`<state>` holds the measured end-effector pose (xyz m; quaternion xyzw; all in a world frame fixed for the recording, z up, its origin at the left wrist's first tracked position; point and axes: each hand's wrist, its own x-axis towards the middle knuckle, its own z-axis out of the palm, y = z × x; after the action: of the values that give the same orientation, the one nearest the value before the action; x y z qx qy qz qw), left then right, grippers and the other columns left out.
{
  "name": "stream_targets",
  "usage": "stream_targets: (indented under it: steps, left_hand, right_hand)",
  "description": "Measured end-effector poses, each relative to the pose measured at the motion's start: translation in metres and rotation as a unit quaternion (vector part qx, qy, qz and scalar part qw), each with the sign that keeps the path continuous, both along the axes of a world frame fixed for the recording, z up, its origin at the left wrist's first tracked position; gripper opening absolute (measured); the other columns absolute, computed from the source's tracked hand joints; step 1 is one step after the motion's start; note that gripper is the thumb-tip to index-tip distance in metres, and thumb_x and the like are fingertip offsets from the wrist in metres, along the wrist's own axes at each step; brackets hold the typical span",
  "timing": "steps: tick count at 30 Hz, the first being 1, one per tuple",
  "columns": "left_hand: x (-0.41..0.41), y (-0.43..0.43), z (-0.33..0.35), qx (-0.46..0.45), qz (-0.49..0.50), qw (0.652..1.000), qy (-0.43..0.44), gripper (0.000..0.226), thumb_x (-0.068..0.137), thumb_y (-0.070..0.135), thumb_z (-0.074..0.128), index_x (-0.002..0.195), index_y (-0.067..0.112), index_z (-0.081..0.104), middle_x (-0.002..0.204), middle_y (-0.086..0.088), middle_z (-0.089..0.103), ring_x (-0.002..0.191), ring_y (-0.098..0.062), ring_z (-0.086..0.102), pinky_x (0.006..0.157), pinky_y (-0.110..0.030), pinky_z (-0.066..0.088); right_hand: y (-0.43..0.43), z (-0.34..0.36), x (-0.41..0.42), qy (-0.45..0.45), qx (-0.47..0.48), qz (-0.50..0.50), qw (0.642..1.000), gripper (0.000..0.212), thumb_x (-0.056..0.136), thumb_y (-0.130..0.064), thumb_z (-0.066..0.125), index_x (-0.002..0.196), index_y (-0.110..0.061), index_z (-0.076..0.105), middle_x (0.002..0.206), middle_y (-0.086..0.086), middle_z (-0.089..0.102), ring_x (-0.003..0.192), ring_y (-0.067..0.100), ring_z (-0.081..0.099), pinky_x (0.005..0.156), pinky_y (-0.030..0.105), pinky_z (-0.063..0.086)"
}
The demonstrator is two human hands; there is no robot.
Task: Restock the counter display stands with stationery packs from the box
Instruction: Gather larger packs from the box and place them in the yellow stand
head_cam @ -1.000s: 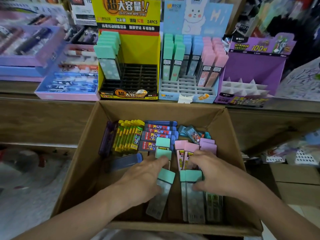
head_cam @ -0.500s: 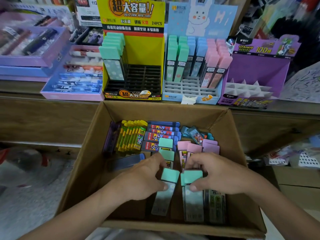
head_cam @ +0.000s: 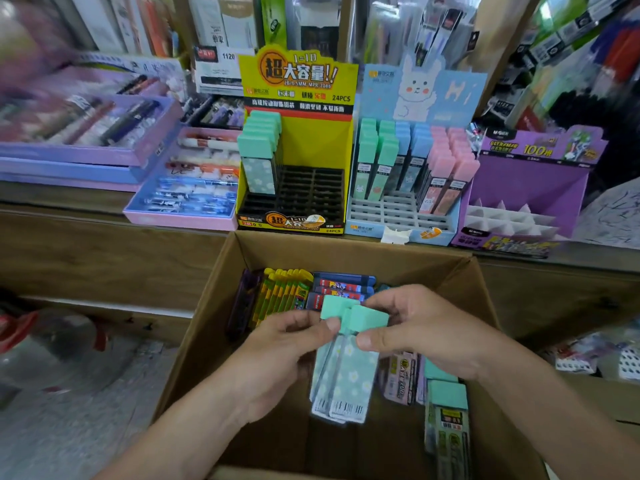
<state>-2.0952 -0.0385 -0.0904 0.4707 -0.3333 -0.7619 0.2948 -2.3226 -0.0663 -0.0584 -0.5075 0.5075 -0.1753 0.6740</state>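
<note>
Both hands grasp one bundle of mint-capped packs [head_cam: 346,375], raised over the open box [head_cam: 194,341]. The left hand [head_cam: 284,355] is curled round the bundle's left edge, with its thumb lying against the caps. The right hand [head_cam: 426,334] pinches the right side: its thumb presses the front just under a cap and its fingers curl behind. The packs overlap, caps toward the counter and barcode ends toward the person. There are at least two, but the exact count cannot be told.

Below the bundle, the box holds more stock:
- yellow packs [head_cam: 280,292] on edge at the far left
- dark blue packs [head_cam: 343,284] just beside them
- pink packs [head_cam: 401,375] under the right wrist
- a further mint pack [head_cam: 446,420] lying flat near the right wall

The box stands against the counter [head_cam: 104,209], directly before the yellow stand [head_cam: 304,147]. That stand carries one column of mint packs [head_cam: 259,157] at its left, and its black slot grid is exposed beside them. The blue stand [head_cam: 415,98], touching it on the right, shows mint, blue and pink rows at the back and a white grid in front. The purple stand [head_cam: 533,181] shows white dividers. A pink tray [head_cam: 180,220] of pens lies left of the yellow stand.
</note>
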Motion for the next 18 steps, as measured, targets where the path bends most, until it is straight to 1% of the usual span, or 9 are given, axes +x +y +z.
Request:
stream_targets:
  steps: [3,6,7,10,12,14,16,17,18]
  left_hand:
    - [0.005,0.000,0.005,0.011,0.030,0.999,0.043,0.048,0.086,0.030,0.079,0.121,-0.001,0.066,0.120,-0.016,0.073,0.108,-0.027,0.071,0.096,-0.044,0.054]
    - [0.009,0.001,0.012,-0.008,0.034,0.998,0.058,0.042,0.084,0.032,0.078,0.118,0.010,0.070,0.120,-0.012,0.073,0.106,-0.024,0.069,0.096,-0.044,0.051]
    - [0.010,0.002,0.014,-0.006,0.031,0.997,0.067,0.038,0.084,0.032,0.078,0.117,0.014,0.071,0.122,-0.011,0.072,0.108,-0.024,0.069,0.095,-0.044,0.051]
    - [0.013,0.003,0.018,0.032,0.022,0.996,0.084,0.043,0.080,0.036,0.081,0.120,0.023,0.073,0.126,-0.009,0.072,0.116,-0.027,0.069,0.098,-0.044,0.053]
    - [0.014,0.003,0.022,0.048,0.016,0.996,0.079,0.045,0.078,0.041,0.082,0.120,0.026,0.074,0.125,-0.010,0.073,0.115,-0.029,0.070,0.097,-0.044,0.057]
    - [0.015,0.003,0.027,0.050,0.016,0.994,0.092,0.048,0.081,0.046,0.079,0.121,0.019,0.074,0.122,-0.016,0.073,0.111,-0.033,0.072,0.091,-0.043,0.059]
    - [0.017,0.001,0.030,0.024,0.033,0.994,0.101,0.050,0.087,0.050,0.074,0.120,0.013,0.074,0.115,-0.020,0.074,0.098,-0.030,0.074,0.080,-0.036,0.059]
    - [0.018,0.000,0.032,0.005,0.051,0.994,0.100,0.049,0.090,0.050,0.072,0.119,0.011,0.075,0.111,-0.021,0.075,0.091,-0.028,0.074,0.075,-0.033,0.059]
    - [0.019,-0.002,0.033,-0.015,0.069,0.993,0.097,0.047,0.091,0.050,0.070,0.117,0.011,0.075,0.106,-0.021,0.075,0.085,-0.026,0.074,0.071,-0.030,0.059]
  right_hand:
    - [-0.008,0.006,0.010,-0.015,0.011,-0.013,1.000,0.042,0.083,0.002,0.079,0.123,-0.001,0.067,0.114,0.017,0.076,0.107,0.030,0.074,0.091,0.042,0.060]
    - [-0.017,0.013,0.017,-0.030,0.012,-0.011,0.999,0.045,0.080,-0.001,0.081,0.122,0.001,0.066,0.117,0.019,0.075,0.111,0.034,0.072,0.102,0.053,0.054]
    - [-0.019,0.015,0.018,-0.039,0.015,-0.010,0.999,0.048,0.078,-0.003,0.082,0.122,0.001,0.066,0.118,0.019,0.075,0.112,0.034,0.072,0.104,0.053,0.053]
    - [-0.027,0.021,0.022,-0.064,0.023,-0.010,0.998,0.051,0.076,-0.005,0.083,0.123,0.004,0.065,0.119,0.020,0.074,0.113,0.035,0.071,0.104,0.052,0.053]
    - [-0.034,0.025,0.025,-0.067,0.013,-0.009,0.998,0.050,0.075,-0.004,0.083,0.121,0.006,0.066,0.120,0.021,0.074,0.113,0.036,0.071,0.102,0.051,0.055]
    - [-0.041,0.028,0.030,-0.070,0.000,-0.004,0.998,0.048,0.075,-0.006,0.083,0.119,0.005,0.068,0.118,0.021,0.074,0.110,0.035,0.072,0.095,0.044,0.060]
    - [-0.047,0.034,0.035,-0.079,-0.016,-0.001,0.997,0.045,0.076,-0.010,0.084,0.117,0.002,0.071,0.115,0.019,0.076,0.102,0.029,0.075,0.081,0.034,0.063]
    - [-0.049,0.037,0.039,-0.080,-0.031,-0.001,0.996,0.042,0.077,-0.014,0.085,0.115,-0.002,0.073,0.113,0.017,0.077,0.097,0.026,0.076,0.076,0.030,0.062]
    - [-0.051,0.040,0.044,-0.072,-0.054,0.001,0.996,0.039,0.077,-0.020,0.086,0.113,-0.007,0.076,0.111,0.014,0.078,0.094,0.025,0.077,0.075,0.029,0.061]
